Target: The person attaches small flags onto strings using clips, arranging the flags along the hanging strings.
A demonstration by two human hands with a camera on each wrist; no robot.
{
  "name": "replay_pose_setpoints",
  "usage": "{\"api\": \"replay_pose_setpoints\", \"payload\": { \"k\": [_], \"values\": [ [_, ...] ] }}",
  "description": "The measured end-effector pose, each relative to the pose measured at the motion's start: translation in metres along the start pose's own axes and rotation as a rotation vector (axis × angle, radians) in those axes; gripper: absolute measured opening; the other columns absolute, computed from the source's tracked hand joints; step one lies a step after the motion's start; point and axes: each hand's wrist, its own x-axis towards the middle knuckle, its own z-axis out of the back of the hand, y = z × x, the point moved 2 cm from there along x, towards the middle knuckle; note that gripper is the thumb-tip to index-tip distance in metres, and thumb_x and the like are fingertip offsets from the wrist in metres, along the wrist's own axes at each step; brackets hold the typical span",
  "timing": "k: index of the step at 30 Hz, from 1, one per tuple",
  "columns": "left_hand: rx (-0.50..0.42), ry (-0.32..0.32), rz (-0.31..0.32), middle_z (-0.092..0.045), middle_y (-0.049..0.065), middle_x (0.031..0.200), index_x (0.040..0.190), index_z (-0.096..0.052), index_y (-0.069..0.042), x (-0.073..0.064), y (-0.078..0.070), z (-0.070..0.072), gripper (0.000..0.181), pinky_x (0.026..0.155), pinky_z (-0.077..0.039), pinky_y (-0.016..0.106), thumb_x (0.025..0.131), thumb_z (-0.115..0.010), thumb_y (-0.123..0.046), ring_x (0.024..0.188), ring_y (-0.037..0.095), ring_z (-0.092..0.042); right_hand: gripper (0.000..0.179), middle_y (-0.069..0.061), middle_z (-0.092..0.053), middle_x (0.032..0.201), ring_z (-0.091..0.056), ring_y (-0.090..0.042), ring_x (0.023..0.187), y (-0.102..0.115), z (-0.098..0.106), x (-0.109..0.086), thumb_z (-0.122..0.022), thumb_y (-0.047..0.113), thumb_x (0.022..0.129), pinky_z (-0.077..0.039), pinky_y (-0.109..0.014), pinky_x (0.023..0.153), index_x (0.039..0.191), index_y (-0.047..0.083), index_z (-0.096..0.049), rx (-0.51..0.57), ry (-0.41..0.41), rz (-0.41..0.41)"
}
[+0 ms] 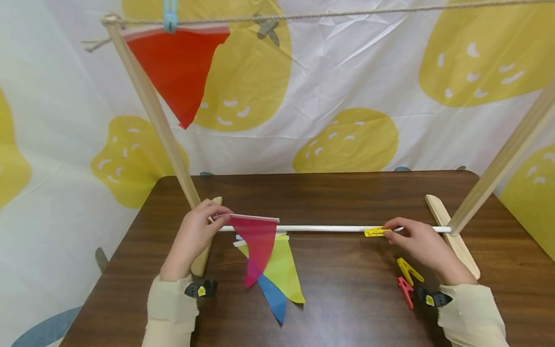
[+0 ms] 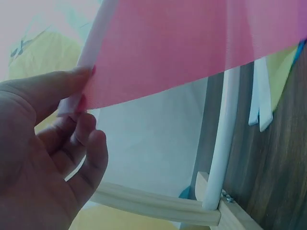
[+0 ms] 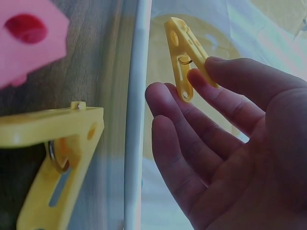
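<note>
My left hand (image 1: 200, 231) pinches one end of the white top edge of a pink pennant (image 1: 256, 243), which hangs over part of the pennants on the table. The same hold shows in the left wrist view, thumb on the white strip of the pennant (image 2: 158, 52). Between the thumb and fingers of my right hand (image 1: 418, 241) is a yellow clothespin (image 1: 376, 232), its jaws pointing left. Below that hand lie a second yellow clothespin (image 1: 409, 271) and a red clothespin (image 1: 405, 292). Under the pink pennant are a yellow pennant (image 1: 284, 270) and a blue pennant (image 1: 274, 299).
A red pennant (image 1: 182, 62) hangs from a rope (image 1: 303, 16) by a blue clothespin (image 1: 170, 21). The rope is tied to a wooden post (image 1: 151, 106) at left; another post (image 1: 507, 154) stands at right. A white rod (image 1: 325, 228) joins their bases above the brown table (image 1: 347, 308).
</note>
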Motion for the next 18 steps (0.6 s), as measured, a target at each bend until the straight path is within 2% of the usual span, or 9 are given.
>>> {"api": "replay_pose_setpoints", "payload": {
  "k": [6,13,18],
  "values": [
    [-0.078,-0.001,0.01,-0.054,-0.008,0.086,0.096,-0.062,-0.019,0.0003,-0.001,0.0022,0.014,0.069,-0.046,0.03,0.084,-0.062,-0.025,0.08,0.01,-0.051,0.027,0.002,-0.061,0.075,-0.053,-0.014,0.068,0.0028,-0.0009,0.0003,-0.057,0.035,0.086,-0.042,-0.029,0.059,0.096,0.011,-0.064,-0.011,-0.016,0.037],
    [-0.077,-0.006,0.028,-0.057,-0.005,0.085,0.094,-0.058,-0.018,0.0011,-0.0025,0.0052,0.013,0.07,-0.046,0.031,0.083,-0.063,-0.021,0.08,0.012,-0.052,0.026,0.004,-0.061,0.075,-0.054,-0.014,0.07,0.0023,-0.0023,0.0019,-0.059,0.035,0.085,-0.043,-0.031,0.062,0.093,0.011,-0.066,-0.031,-0.034,0.054],
    [-0.091,-0.018,0.04,-0.057,-0.006,0.084,0.093,-0.058,-0.02,0.0007,-0.0021,0.0008,0.013,0.069,-0.046,0.03,0.082,-0.064,-0.021,0.079,0.012,-0.053,0.023,0.0,-0.061,0.085,-0.054,-0.015,0.073,0.0022,0.002,-0.0018,-0.06,0.032,0.085,-0.043,-0.032,0.063,0.091,0.01,-0.066,-0.06,-0.082,0.069]
  ]
}}
